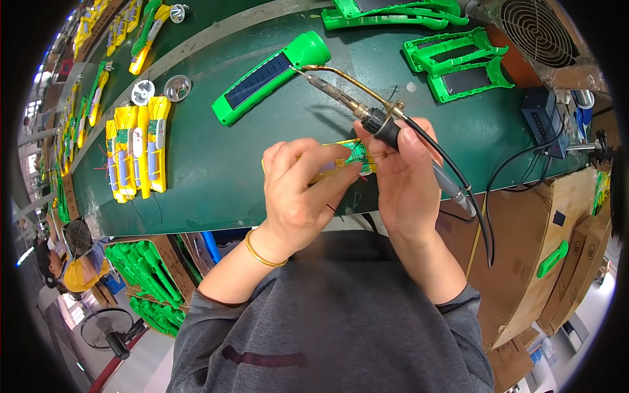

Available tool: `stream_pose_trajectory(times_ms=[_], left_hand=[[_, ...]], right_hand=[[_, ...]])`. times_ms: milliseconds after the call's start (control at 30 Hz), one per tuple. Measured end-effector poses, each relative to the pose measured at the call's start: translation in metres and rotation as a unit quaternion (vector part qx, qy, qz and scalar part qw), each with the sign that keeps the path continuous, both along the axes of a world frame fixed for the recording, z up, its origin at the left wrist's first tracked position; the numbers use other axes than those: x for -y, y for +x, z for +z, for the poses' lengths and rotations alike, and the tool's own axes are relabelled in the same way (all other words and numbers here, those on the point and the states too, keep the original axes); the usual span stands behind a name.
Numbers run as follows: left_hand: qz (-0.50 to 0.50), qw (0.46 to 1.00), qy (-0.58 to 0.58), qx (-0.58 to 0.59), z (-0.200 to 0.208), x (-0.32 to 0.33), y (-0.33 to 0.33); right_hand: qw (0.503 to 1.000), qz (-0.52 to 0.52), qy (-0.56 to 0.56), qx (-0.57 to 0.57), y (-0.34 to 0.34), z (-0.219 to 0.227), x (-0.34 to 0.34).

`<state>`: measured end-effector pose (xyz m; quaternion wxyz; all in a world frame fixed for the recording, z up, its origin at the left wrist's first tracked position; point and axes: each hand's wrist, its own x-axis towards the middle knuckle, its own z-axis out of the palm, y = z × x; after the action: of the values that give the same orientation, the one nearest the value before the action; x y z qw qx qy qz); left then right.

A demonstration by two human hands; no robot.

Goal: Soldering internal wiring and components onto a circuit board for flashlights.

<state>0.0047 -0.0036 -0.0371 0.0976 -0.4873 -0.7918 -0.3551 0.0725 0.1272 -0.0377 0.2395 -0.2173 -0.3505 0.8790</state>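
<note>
A soldering iron [381, 124] with a curved brass feed tube [341, 71] is gripped in my right hand [409, 187], its tip angled up and left, apart from the work. Beneath my fingers lies a yellow flashlight housing [371, 164], bearing a green circuit board [354, 154] with thin wires. My left hand [293, 190] is curled over the housing, thumb and forefinger closing together at the board. Whatever they pinch is too small to make out. Beyond my hands, a green flashlight [272, 78] with a dark panel rests on the green bench [216, 167].
Several yellow housings with batteries [137, 150] lie at left, below two round reflectors [177, 88]. Green shells [458, 62] sit at the far right, near a fan [537, 33] and a dark control box [545, 121]. The iron's cable [486, 209] loops beside my right arm.
</note>
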Motion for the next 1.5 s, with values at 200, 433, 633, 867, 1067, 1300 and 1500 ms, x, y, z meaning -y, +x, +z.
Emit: stream_pose_trajectory(times_ms=[200, 433, 633, 867, 1067, 1300, 1500], left_hand=[[0.036, 0.991, 0.06, 0.117, -0.002, -0.002, 0.006], [0.092, 0.992, -0.023, 0.078, 0.004, -0.003, 0.012], [0.051, 0.997, -0.042, 0.05, 0.004, -0.007, 0.013], [0.063, 0.987, -0.065, 0.129, 0.013, -0.012, 0.01], [0.057, 0.985, -0.094, 0.131, 0.019, -0.013, 0.008], [0.049, 0.986, -0.106, 0.123, 0.023, -0.015, 0.006], [0.046, 0.986, -0.106, 0.122, 0.023, -0.015, 0.006]], right_hand=[[1.0, -0.007, 0.008, -0.001, 0.004, -0.004, 0.003], [0.996, -0.031, 0.078, -0.006, 0.031, 0.016, -0.014], [0.974, -0.03, 0.212, 0.068, 0.071, 0.02, -0.04], [0.939, 0.022, 0.307, 0.154, 0.097, 0.007, -0.04], [0.911, 0.096, 0.358, 0.179, 0.101, 0.006, -0.043], [0.879, 0.112, 0.412, 0.211, 0.093, 0.013, -0.044], [0.863, 0.119, 0.434, 0.23, 0.088, 0.02, -0.048]])
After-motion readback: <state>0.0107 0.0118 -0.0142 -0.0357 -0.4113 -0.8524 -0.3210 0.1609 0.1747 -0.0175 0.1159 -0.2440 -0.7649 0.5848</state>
